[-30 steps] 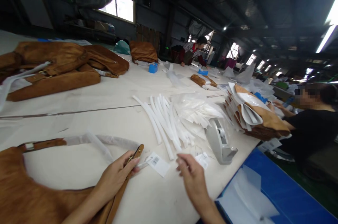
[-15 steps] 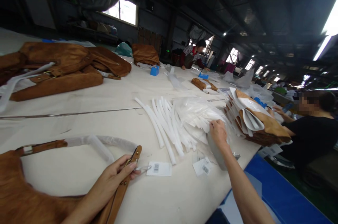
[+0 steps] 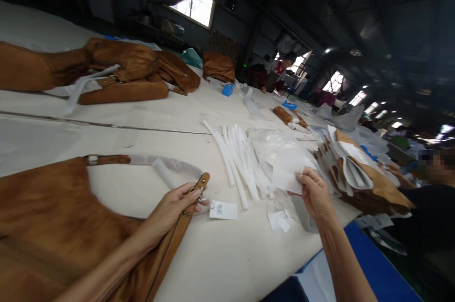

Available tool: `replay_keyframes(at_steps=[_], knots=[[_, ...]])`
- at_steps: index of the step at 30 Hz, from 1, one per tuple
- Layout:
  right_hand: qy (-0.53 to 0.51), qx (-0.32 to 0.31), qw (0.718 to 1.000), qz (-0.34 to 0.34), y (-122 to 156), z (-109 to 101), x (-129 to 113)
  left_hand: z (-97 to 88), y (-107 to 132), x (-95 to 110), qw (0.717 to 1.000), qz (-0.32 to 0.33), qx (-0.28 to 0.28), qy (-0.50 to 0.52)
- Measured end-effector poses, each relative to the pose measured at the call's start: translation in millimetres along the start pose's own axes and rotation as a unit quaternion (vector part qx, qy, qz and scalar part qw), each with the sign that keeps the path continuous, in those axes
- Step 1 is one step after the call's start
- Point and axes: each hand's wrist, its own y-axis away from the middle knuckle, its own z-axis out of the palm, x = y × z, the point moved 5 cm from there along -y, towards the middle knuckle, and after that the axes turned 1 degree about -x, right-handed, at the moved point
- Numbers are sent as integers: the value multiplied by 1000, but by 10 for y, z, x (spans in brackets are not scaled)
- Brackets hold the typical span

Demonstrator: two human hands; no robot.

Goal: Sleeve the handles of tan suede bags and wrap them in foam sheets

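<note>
My left hand (image 3: 181, 202) is closed around the end of a brown leather strap (image 3: 186, 219), near its buckle and studs. The strap belongs to a brown bag (image 3: 64, 216) lying at the lower left, its handle partly wrapped in white film (image 3: 159, 164). Beside my left fingers, a white barcode tag (image 3: 223, 210) hangs on a loop. My right hand (image 3: 314, 190) pinches a thin white sheet (image 3: 288, 169) and holds it up above the table. Behind that sheet is a clear plastic bag (image 3: 265, 145) with white pieces in it. White foam tubes (image 3: 236, 162) lie left of it.
Another pile of brown bags (image 3: 124, 65) lies at the far left. A stack of folded brown leather pieces with white sheets (image 3: 369, 169) stands at the right. More white tags (image 3: 279, 220) lie near the table's front edge. One person (image 3: 437, 207) sits at the right, another (image 3: 279, 74) works behind.
My right hand has lifted away from the plastic bag with a white sheet in its fingers. My left hand still holds the strap. The whole view has shifted, with the table's contents appearing further right.
</note>
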Motion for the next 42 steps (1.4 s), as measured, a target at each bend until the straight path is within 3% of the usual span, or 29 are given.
replay_keyframes(at_steps=[3, 6, 9, 12, 15, 20, 22, 25, 28, 33, 39, 42], knots=[[4, -141, 984, 105, 233, 497, 263, 30, 102, 80, 999, 6, -15, 38], [30, -248, 956, 152, 398, 924, 453, 52, 187, 159, 998, 4, -25, 50], [50, -310, 935, 163, 424, 1242, 519, 54, 240, 212, 998, 5, -28, 52], [63, -330, 928, 161, 324, 1443, 488, 24, 260, 268, 999, 36, -15, 13], [58, -309, 938, 143, 160, 1501, 400, -9, 271, 338, 995, 74, 0, -73], [26, -247, 963, 101, -18, 1353, 293, -61, 304, 481, 970, 141, 34, -193], [34, -245, 964, 95, -17, 1313, 301, -54, 313, 494, 974, 146, 25, -171], [70, -270, 956, 89, 23, 1349, 317, -34, 313, 419, 992, 91, 10, -82], [104, -307, 943, 79, 63, 1464, 284, -30, 310, 315, 999, 25, 14, -24], [119, -355, 926, 56, 93, 1713, 149, -71, 292, 276, 999, -2, 36, -23], [69, -379, 921, 48, 153, 1923, 183, -61, 282, 221, 999, -29, 6, 21], [-55, -322, 940, 93, 274, 1865, 368, -62, 275, 215, 1000, -1, 5, 7]])
